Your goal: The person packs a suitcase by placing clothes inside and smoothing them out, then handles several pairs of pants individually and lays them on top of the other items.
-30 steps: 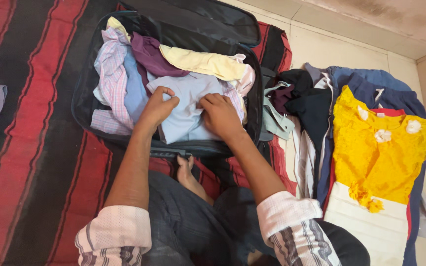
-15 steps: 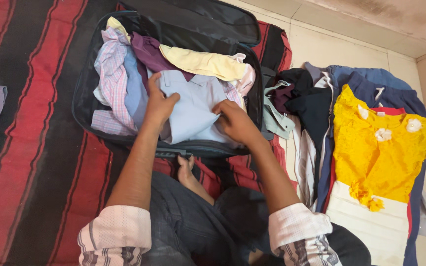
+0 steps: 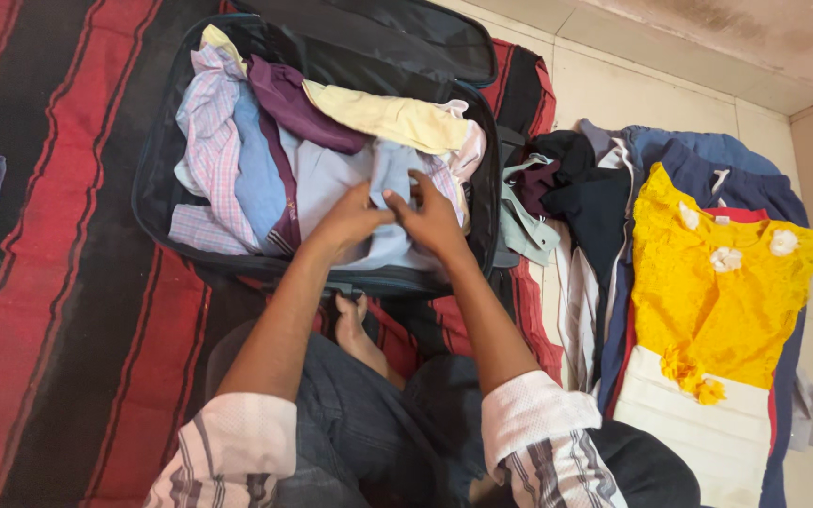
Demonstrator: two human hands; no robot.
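We have brought our left hand [image 3: 350, 221] and right hand [image 3: 433, 218] together, fingers now grasping the pale blue shirt [image 3: 390, 202] folded narrower inside the open suitcase [image 3: 157, 202].

Soft, even daylight fills the room, with no hard shadows and no glare on the pale tiled floor [image 3: 670, 85]. The bright yellow lace top [image 3: 717, 282] is vividly saturated but not blown out. The open black fabric suitcase [image 3: 157, 179] swallows detail along its dark walls. Focus is fairly sharp at centre; the hands show slight motion softness. The wide lens bends straight lines near the frame edges.
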